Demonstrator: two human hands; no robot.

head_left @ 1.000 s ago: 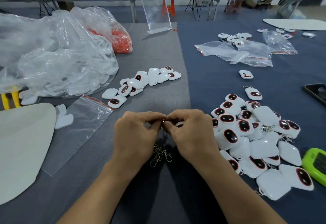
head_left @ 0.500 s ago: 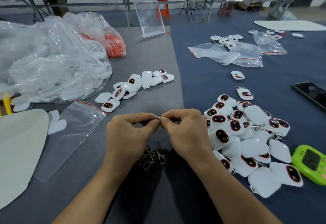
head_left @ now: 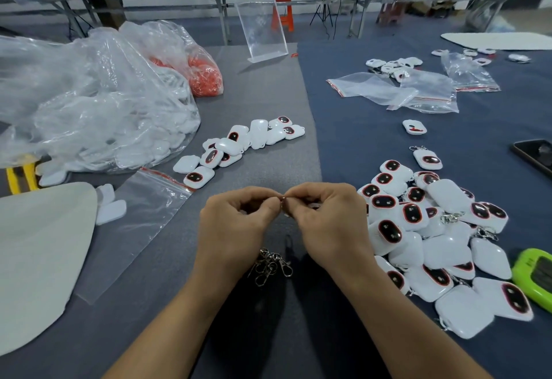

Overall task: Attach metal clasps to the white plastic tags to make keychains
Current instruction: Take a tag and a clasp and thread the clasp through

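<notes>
My left hand (head_left: 236, 220) and my right hand (head_left: 331, 223) meet fingertip to fingertip above the table's middle, both pinching a small metal ring (head_left: 283, 199). A white tag is mostly hidden inside my right hand. A small heap of loose metal clasps (head_left: 270, 265) lies on the grey cloth just below my hands. To the right lies a big pile of white tags with black-and-red windows (head_left: 424, 229), some with clasps on. A smaller row of white tags (head_left: 239, 145) lies beyond my left hand.
A large clear bag of white parts (head_left: 89, 104) and a bag of orange pieces (head_left: 206, 74) fill the left. Flat zip bags (head_left: 140, 223) lie left and at the far right (head_left: 418, 92). A green device (head_left: 534, 277) and a phone (head_left: 534, 154) sit at the right edge. An acrylic stand (head_left: 260, 26) stands behind.
My hands stay together, pinching at the same spot. The view has shifted slightly, so the table's things sit a little lower and to the left in the frame.
</notes>
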